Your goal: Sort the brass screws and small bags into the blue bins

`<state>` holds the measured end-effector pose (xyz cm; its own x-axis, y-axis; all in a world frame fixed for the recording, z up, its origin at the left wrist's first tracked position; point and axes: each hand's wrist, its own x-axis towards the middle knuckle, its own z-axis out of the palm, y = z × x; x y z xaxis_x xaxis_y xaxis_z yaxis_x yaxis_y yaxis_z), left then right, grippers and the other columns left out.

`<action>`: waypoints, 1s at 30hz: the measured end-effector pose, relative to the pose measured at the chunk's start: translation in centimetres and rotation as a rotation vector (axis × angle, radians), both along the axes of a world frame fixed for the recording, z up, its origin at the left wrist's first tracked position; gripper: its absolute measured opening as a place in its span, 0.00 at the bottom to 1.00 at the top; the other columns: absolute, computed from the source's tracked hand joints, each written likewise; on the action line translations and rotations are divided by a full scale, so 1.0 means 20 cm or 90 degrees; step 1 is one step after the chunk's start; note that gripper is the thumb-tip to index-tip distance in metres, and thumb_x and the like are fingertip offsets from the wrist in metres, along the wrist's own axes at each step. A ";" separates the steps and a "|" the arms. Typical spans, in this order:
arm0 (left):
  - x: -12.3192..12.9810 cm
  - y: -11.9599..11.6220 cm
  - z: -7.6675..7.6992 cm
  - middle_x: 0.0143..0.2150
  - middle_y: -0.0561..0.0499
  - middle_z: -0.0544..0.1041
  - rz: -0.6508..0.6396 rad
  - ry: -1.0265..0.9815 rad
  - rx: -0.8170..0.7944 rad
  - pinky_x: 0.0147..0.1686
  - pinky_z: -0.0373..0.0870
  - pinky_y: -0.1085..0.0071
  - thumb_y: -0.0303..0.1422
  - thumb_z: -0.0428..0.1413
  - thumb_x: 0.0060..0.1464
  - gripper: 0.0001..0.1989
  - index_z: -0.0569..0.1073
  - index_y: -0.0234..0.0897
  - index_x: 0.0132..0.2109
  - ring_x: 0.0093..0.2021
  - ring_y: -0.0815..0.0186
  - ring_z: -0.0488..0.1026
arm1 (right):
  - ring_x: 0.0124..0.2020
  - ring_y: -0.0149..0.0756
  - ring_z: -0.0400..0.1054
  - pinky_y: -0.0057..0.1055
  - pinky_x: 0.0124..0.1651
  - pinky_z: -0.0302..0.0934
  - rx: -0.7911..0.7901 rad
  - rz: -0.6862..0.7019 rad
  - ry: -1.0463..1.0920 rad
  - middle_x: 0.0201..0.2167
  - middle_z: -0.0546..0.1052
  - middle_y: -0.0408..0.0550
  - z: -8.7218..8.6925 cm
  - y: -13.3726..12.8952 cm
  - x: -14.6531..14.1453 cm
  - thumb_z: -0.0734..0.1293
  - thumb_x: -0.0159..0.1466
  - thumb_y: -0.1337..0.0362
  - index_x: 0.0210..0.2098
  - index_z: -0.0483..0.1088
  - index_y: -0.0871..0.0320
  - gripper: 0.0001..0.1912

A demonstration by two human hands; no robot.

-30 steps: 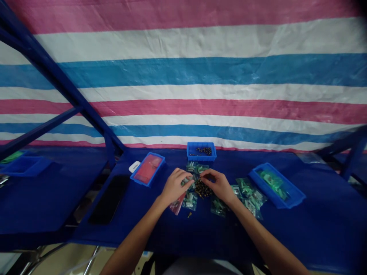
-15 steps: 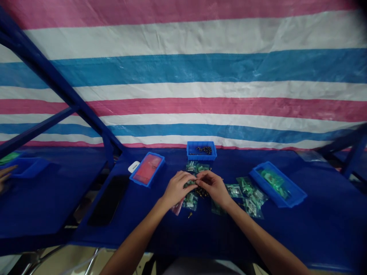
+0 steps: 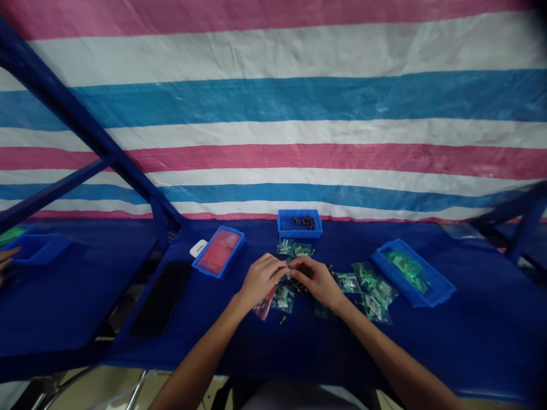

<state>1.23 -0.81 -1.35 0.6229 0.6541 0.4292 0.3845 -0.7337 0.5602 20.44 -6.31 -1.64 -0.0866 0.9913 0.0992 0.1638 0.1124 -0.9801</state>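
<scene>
My left hand (image 3: pixel 261 280) and my right hand (image 3: pixel 315 279) meet at the fingertips over the middle of the blue table. Both are pinched, and what lies between the fingers is too small to make out. A pink bag (image 3: pixel 265 305) hangs or lies just under my left hand. Beside it is a green bag with pale pieces (image 3: pixel 284 299). Small dark brass pieces (image 3: pixel 299 286) are heaped below my fingertips, partly hidden by my right hand. One loose brass piece (image 3: pixel 282 320) lies nearer the front. More green bags (image 3: pixel 376 293) spread to the right of my right hand.
A blue bin (image 3: pixel 299 233) with brass pieces stands at the back. Left are a bin of pink bags (image 3: pixel 219 251), a white object (image 3: pixel 198 248) and a black phone-like slab (image 3: pixel 161 299). Right is a bin of green bags (image 3: pixel 413 273). Another person's hand (image 3: pixel 6 261) shows far left.
My fingertips have shifted slightly to the left and more of the pink bag shows beneath my left hand. The other person's hand has moved a little to the left.
</scene>
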 end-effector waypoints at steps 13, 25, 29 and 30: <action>0.02 -0.02 -0.02 0.30 0.49 0.75 0.057 0.027 -0.007 0.40 0.67 0.65 0.36 0.48 0.66 0.16 0.73 0.37 0.32 0.36 0.63 0.70 | 0.31 0.35 0.67 0.30 0.36 0.61 0.078 -0.039 -0.186 0.31 0.74 0.45 0.03 -0.02 -0.05 0.64 0.65 0.59 0.37 0.72 0.54 0.07; -0.04 0.03 0.00 0.31 0.49 0.75 0.127 0.047 0.012 0.42 0.64 0.65 0.33 0.42 0.69 0.18 0.73 0.37 0.35 0.37 0.63 0.70 | 0.28 0.34 0.69 0.28 0.32 0.59 0.136 -0.108 -0.327 0.28 0.76 0.45 0.13 0.14 0.06 0.60 0.68 0.57 0.34 0.70 0.56 0.13; -0.03 0.03 -0.01 0.30 0.49 0.74 0.149 0.073 0.039 0.41 0.65 0.65 0.34 0.44 0.68 0.17 0.72 0.37 0.33 0.36 0.63 0.69 | 0.38 0.40 0.70 0.33 0.41 0.61 0.187 -0.189 -0.384 0.36 0.77 0.49 0.18 0.34 0.17 0.61 0.66 0.61 0.41 0.70 0.57 0.09; -0.03 0.03 -0.02 0.31 0.49 0.74 0.150 0.082 0.044 0.41 0.65 0.65 0.34 0.45 0.67 0.16 0.72 0.37 0.33 0.36 0.63 0.69 | 0.39 0.41 0.70 0.34 0.42 0.61 0.194 -0.198 -0.398 0.36 0.76 0.50 0.18 0.38 0.19 0.61 0.66 0.62 0.43 0.70 0.57 0.09</action>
